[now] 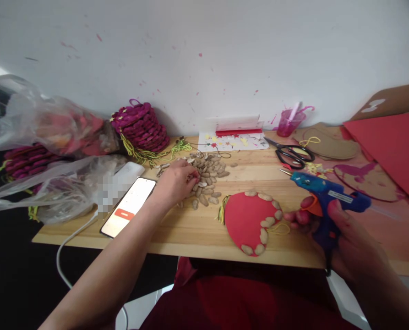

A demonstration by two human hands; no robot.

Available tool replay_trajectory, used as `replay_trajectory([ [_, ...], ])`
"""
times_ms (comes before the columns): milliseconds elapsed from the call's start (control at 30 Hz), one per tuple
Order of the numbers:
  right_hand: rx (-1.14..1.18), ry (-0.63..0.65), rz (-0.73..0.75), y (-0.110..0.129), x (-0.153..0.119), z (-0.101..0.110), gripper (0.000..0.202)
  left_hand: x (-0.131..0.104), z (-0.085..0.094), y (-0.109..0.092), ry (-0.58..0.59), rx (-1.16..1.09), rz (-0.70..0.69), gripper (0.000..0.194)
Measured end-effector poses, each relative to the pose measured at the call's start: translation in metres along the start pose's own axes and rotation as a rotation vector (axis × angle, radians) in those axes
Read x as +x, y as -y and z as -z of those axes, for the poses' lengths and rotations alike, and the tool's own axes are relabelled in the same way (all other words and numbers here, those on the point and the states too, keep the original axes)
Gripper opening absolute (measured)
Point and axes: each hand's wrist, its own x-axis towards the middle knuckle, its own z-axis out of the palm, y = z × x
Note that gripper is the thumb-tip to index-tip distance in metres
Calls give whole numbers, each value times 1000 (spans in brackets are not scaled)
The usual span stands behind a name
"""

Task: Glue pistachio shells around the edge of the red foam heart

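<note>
My left hand [179, 181] reaches into a heap of peanut shells [208, 170], its fingers curled together and the tips partly hidden; whatever they pinch does not show clearly. In my right hand [345, 238] is a blue hot glue gun [331, 195], with fingers around the handle by the orange trigger and the nozzle pointing left. Between the hands lies a red heart-shaped card [243, 220]. Peanut shells sit along part of its edge, at the top, right and bottom. Yellow and black yarn shows at its left side, and a yellow loop at its right.
A lit phone [130, 206] lies under my left forearm. Behind stand purple braided bundles [144, 128], a sheet with star stickers [235, 140], black-handled scissors [290, 153] and a pink cup [287, 123]. Plastic bags [53, 123] crowd the left; red sheets [393, 146] lie right.
</note>
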Motion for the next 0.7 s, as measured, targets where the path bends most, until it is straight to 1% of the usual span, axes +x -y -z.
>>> replay_trajectory([
  [67, -6, 3, 4, -1, 1, 1, 50, -1, 5, -3, -35, -47, 96, 11],
  [100, -9, 1, 6, -1, 1, 2, 50, -3, 8, -4, -21, -97, 153, 10],
  [167, -13, -1, 19, -1, 1, 3, 50, -10, 15, -7, 80, -242, 233, 11],
  [200, -13, 1, 22, -1, 1, 4, 49, -14, 18, -10, 148, -325, 244, 12],
  [300, -20, 21, 17, -2, 1, 5, 48, -33, 26, -21, 323, -482, 209, 14],
  [433, -63, 9, 37, -2, 1, 5, 49, -55, 28, -40, 482, -463, 148, 17],
  [500, -83, -13, 41, -2, 1, 4, 51, -62, 26, -45, 508, -453, 123, 21],
  [567, -83, -36, 31, -2, 2, 3, 53, -65, 23, -48, 488, -436, 118, 22],
  [700, -37, -58, 11, -1, 1, 1, 55, -65, 23, -50, 458, -346, 144, 16],
])
